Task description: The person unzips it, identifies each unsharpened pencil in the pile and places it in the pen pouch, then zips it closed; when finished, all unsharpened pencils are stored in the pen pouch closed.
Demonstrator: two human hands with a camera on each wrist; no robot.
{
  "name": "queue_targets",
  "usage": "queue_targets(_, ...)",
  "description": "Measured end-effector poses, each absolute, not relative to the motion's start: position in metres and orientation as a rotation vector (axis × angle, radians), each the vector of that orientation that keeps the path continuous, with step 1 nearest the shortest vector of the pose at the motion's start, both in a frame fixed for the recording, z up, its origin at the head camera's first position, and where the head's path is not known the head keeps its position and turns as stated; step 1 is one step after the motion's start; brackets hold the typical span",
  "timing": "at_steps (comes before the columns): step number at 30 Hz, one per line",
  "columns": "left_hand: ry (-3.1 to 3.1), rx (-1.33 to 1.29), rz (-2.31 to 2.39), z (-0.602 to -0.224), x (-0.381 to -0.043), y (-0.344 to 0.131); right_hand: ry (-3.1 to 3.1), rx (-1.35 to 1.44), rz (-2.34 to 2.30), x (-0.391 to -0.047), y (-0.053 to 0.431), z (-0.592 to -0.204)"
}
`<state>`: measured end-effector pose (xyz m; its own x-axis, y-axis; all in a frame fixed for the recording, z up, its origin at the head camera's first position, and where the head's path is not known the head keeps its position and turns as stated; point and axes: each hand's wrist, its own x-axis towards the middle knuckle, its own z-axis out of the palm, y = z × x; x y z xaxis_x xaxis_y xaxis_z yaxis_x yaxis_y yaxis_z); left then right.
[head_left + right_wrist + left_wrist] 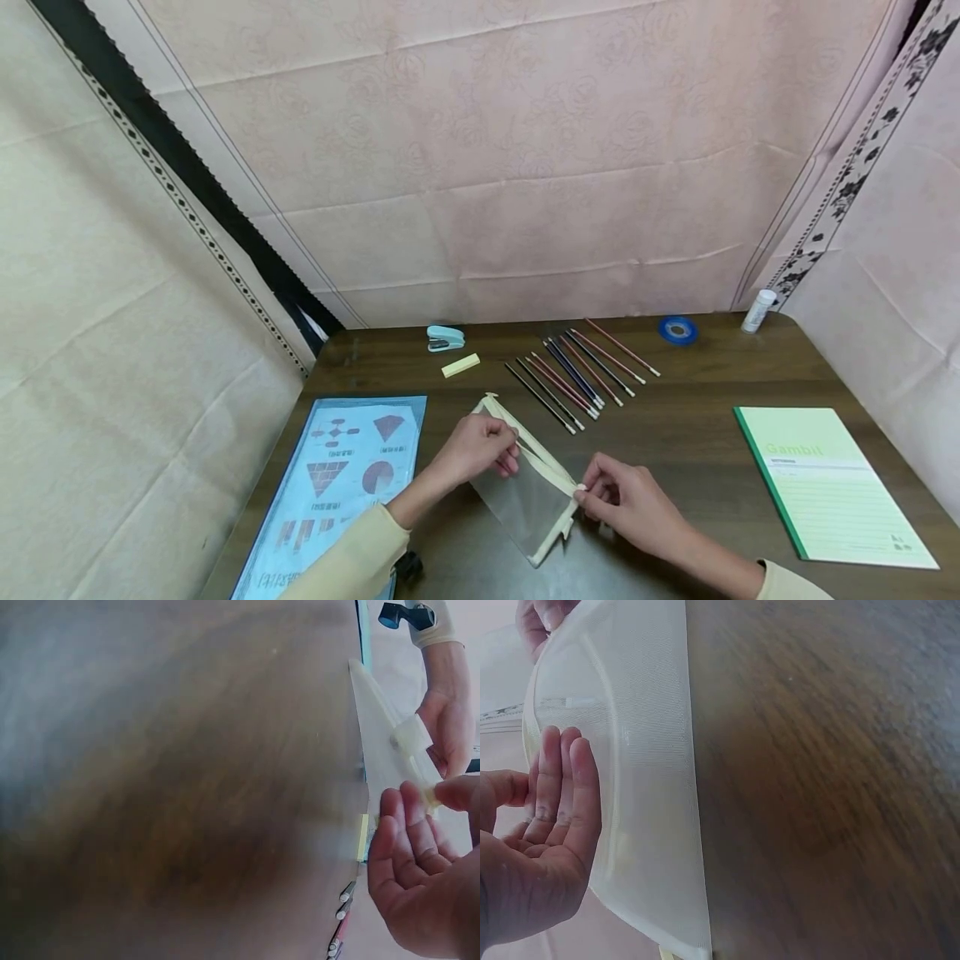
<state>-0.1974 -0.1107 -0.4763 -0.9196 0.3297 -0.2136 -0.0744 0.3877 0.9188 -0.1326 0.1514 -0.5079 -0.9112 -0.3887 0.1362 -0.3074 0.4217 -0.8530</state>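
Observation:
A see-through mesh zip pouch (pixel 517 512) with cream edging is held slantwise above the table, its zip edge uppermost. My left hand (pixel 478 446) pinches that upper edge near its middle, thumb against forefinger; in the left wrist view the other fingers lie along the mesh (pixel 656 787). With thumb and forefinger, my right hand (pixel 637 504) grips the pouch's right-hand corner by the end of the zip. A small cream fabric tab (pixel 412 736) shows on the pouch in the right wrist view. Whether the zip is done up, I cannot tell.
Several pencils (pixel 577 371) lie in a slanted row behind the pouch. Further back are a light-blue stapler (pixel 446 337), a yellow eraser-like strip (pixel 461 365), blue tape (pixel 678 330) and a white glue stick (pixel 759 312). A blue chart folder (pixel 345 475) lies left, a green notepad (pixel 832 487) right.

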Motion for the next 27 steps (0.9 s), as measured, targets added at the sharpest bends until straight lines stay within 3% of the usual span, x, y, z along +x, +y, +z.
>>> queue_targets(10,2.405,0.237,1.446,-0.479,-0.197,-0.115,2.642,-0.555,-1.464,-0.150,0.151,-0.507)
queue_targets(15,2.394,0.239,1.452,-0.480,-0.199,-0.114,2.606,-0.470,-1.515,-0.172,0.149,-0.501)
queue_targets(27,2.408,0.272,1.426,-0.479,-0.202,-0.113,2.693,-0.603,-1.556,-0.233,0.135,-0.494)
